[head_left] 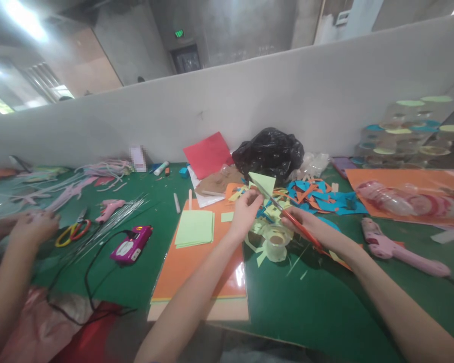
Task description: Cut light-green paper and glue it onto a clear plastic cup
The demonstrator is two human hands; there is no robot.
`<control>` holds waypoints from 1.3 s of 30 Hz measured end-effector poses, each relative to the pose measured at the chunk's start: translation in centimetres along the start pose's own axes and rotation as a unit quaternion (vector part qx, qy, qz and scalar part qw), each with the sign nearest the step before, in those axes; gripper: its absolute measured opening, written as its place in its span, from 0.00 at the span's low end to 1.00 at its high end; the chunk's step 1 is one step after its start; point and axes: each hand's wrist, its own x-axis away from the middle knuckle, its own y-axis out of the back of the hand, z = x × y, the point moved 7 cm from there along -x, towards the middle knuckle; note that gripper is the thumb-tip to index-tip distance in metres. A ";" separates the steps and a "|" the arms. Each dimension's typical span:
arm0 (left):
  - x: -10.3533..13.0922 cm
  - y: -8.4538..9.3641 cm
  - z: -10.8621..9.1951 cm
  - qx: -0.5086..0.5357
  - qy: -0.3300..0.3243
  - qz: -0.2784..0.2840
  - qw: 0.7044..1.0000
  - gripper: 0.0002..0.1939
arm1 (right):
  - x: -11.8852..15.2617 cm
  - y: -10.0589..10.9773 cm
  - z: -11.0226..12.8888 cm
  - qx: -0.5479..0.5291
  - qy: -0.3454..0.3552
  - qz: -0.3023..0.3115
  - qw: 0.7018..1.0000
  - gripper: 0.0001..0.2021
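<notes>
My left hand (246, 209) pinches a light green paper piece (264, 182) by its lower left corner. Closed around the orange handles of the scissors (302, 229) is my right hand (306, 224); the blades point up and left and lie against the green paper. A stack of light green squares (194, 228) rests on orange sheets (189, 272) to the left of my hands. Below the scissors stands a clear plastic piece (277, 244) among pale green scraps. Blue and orange cuttings (318, 196) lie behind my right hand.
A black plastic bag (270, 151) and a red sheet (209, 155) sit near the partition (212, 106). At right are a pink glue gun (401, 252) and clear bottles (401, 199). At left, another person's hands (34, 227), yellow-orange scissors (73, 232) and a purple device (131, 245).
</notes>
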 end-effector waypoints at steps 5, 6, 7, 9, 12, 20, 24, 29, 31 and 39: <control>0.0 0.0 0.1 -0.012 -0.004 0.000 1.000 0.07 | -0.4 0.2 -0.6 0.000 -0.008 -0.006 1.000 0.26; -0.1 0.0 0.2 -0.012 -0.004 -0.001 1.000 0.07 | -0.5 0.3 -0.7 0.003 -0.009 -0.009 1.000 0.26; -0.1 0.1 0.3 -0.013 -0.004 -0.001 1.000 0.07 | -0.5 0.3 -0.7 0.006 -0.009 -0.013 1.000 0.26; -0.2 0.1 0.4 -0.013 -0.006 -0.003 1.000 0.08 | -0.4 0.4 -0.5 0.010 -0.005 -0.020 1.000 0.26; -0.3 0.3 0.4 -0.019 -0.009 -0.001 1.000 0.11 | -0.3 0.5 -0.4 0.025 -0.011 -0.016 0.999 0.27; -0.1 0.1 0.4 -0.024 -0.002 0.008 1.000 0.11 | -0.3 0.3 -1.5 0.019 -0.055 0.004 0.998 0.25; 0.0 0.0 0.7 -0.019 0.008 0.006 1.000 0.12 | -0.4 0.3 -1.5 0.029 -0.051 0.000 0.998 0.26; 0.0 -0.2 0.8 -0.012 0.011 0.007 1.000 0.12 | -0.6 0.2 -1.2 0.032 -0.039 0.001 0.999 0.28; 0.0 -0.2 0.8 -0.012 0.011 0.011 1.000 0.11 | -0.7 0.2 -1.3 0.023 -0.034 0.000 0.999 0.28; 0.1 -0.1 0.6 -0.017 0.002 -0.021 1.000 0.08 | -0.6 0.5 -1.1 -0.006 -0.018 -0.023 1.000 0.26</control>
